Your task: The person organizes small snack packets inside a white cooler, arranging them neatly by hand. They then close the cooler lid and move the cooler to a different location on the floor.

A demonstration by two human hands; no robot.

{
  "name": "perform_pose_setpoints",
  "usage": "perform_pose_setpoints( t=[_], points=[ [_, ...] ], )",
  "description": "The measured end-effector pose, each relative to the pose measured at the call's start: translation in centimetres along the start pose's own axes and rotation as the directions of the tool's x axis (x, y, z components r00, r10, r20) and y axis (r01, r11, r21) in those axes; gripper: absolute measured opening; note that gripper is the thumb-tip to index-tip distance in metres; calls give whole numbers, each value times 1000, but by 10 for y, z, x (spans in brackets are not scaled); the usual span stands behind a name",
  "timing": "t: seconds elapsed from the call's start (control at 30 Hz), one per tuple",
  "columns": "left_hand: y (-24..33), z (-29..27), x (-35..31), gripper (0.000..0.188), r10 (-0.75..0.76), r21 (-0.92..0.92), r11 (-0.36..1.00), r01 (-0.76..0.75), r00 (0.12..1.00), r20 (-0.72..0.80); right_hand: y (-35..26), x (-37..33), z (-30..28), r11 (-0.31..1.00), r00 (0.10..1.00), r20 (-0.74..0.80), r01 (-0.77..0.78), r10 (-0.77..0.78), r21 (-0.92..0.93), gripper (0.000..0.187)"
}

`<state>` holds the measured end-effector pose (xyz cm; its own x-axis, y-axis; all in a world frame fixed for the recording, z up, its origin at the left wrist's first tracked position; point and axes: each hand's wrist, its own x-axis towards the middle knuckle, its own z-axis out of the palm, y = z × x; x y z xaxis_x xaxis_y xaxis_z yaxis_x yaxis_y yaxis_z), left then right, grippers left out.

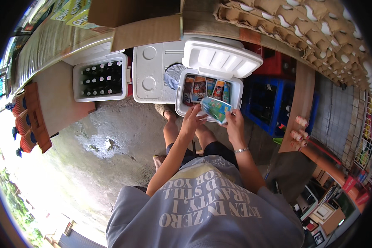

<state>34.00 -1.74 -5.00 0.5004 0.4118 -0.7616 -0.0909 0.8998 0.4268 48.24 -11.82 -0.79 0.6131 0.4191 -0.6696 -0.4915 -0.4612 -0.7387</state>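
Note:
Between my hands, over the near side of a small white cooler [179, 104], is a flat, shiny green and blue packet [216, 108]. My right hand [235, 123] pinches its right corner. At the packet's left edge, the fingers of my left hand [191, 120] are closed on it. The cooler's lid [223, 58] is tipped back. Inside stand brown and orange packets [199, 87], with blue-green packets [211, 86] beside them. The packet in my hands hides part of the cooler's contents.
Left of the cooler is a larger white chest [153, 72] with a clear plastic bag [174, 76] on it. A white box of dark bottles [101, 79] stands farther left. Blue crates [263, 103] are at the right. Egg trays [293, 25] and a cardboard box [146, 38] sit above.

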Motion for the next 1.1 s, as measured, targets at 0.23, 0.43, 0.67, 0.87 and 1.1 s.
perform_pose_setpoints(
  t=[0.23,0.43,0.67,0.87,1.1],
  points=[
    [13,-4,102,53,535,759,445,-476,820,202,85,49,45,949,986,-21,-154,166,273,29],
    [1,-8,123,58,416,897,290,-332,888,195,79,74,25,819,954,20,267,-299,-507,50],
    [-11,-1,124,58,384,951,129,-281,898,213,69,104,33,512,918,309,396,-249,-762,58],
    [-4,6,126,56,399,954,48,-297,881,254,80,108,31,444,860,416,509,-295,-738,63],
    [19,16,45,36,605,832,17,-554,669,433,68,78,1,498,784,374,610,-496,-617,49]
  ],
)
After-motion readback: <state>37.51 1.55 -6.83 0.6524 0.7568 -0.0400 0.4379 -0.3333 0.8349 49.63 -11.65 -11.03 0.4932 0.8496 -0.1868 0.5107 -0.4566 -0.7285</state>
